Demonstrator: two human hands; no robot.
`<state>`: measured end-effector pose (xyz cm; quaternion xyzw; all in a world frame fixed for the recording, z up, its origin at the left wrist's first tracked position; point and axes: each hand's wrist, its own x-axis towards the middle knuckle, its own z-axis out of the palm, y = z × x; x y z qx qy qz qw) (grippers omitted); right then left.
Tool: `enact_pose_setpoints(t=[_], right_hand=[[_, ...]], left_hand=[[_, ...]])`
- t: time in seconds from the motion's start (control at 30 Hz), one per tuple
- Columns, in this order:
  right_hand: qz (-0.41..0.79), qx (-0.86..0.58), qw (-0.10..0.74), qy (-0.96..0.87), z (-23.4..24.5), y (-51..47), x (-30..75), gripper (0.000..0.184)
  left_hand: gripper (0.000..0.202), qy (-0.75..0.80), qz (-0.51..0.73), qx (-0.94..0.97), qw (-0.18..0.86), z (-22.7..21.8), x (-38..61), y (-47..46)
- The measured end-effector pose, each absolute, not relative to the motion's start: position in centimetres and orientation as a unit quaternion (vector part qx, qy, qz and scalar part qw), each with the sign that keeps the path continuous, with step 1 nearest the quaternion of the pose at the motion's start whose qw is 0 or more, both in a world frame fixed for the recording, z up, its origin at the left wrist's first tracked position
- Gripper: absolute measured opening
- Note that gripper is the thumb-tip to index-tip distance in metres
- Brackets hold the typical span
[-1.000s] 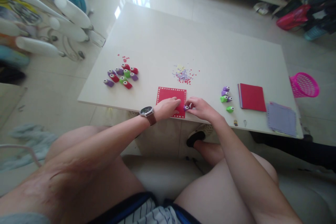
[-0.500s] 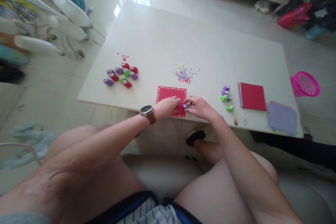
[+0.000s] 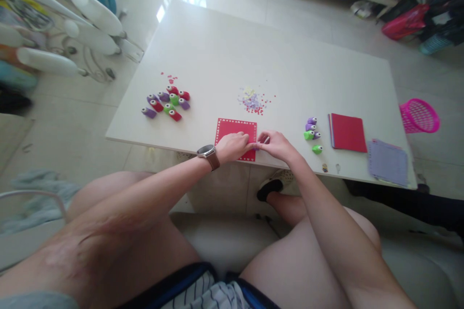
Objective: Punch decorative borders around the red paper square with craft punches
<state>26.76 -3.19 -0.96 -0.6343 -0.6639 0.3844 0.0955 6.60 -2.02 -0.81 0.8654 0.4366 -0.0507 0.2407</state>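
A square sheet of red paper (image 3: 232, 128), with small punched shapes along its edges, lies at the table's near edge. My left hand (image 3: 234, 146) holds it down, fingers bent on the sheet, thumb stretched to the purple craft punch (image 3: 257, 146) at the sheet's right edge. My right hand (image 3: 274, 146) is closed around that punch, which is mostly hidden by fingers. Several purple and green punches (image 3: 312, 128) stand to the right, with one green punch (image 3: 317, 149) nearer me. Red, purple and green punches (image 3: 168, 101) are grouped at the left.
Loose paper confetti (image 3: 253, 101) lies beyond the red sheet, with a few red bits (image 3: 171, 78) farther left. A stack of red paper (image 3: 348, 133) and purple sheets (image 3: 387, 162) sit on the white table (image 3: 282, 58) at right. A pink basket (image 3: 420, 115) stands past its edge.
My left hand has slid slightly right, and its thumb now reaches the purple punch. The punch's eye-like top, visible before, is now covered by fingers.
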Motion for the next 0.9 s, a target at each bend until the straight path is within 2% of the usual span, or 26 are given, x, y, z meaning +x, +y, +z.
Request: enact_pose_setpoints(t=[0.2,0.37,0.57,0.67,0.8,0.9], right_hand=[[0.348,-0.659,0.042,-0.665,-0.7,-2.5,25.7,0.031],[0.334,-0.681,-0.028,-0.652,0.0,-1.7,25.0,0.028],[0.359,-0.676,-0.047,-0.642,0.3,-1.4,25.2,0.024],[0.38,-0.664,-0.038,-0.643,1.0,-1.6,26.1,0.023],[0.347,-0.666,0.019,-0.66,1.9,-2.1,27.4,0.018],[0.341,-0.657,0.042,-0.671,1.8,-2.5,27.6,0.022]], left_hand=[[0.056,0.449,-0.08,0.854,0.25,-0.1,7.2,-1.5],[0.053,0.466,-0.094,0.842,0.254,0.1,7.5,-1.5],[0.056,0.459,-0.088,0.846,0.258,-0.5,7.3,-1.1],[0.053,0.44,-0.09,0.85,0.274,-0.8,6.9,-0.7],[0.044,0.419,-0.068,0.864,0.272,-1.4,6.4,-0.7],[0.037,0.404,-0.059,0.872,0.269,-1.8,6.2,-0.8]])
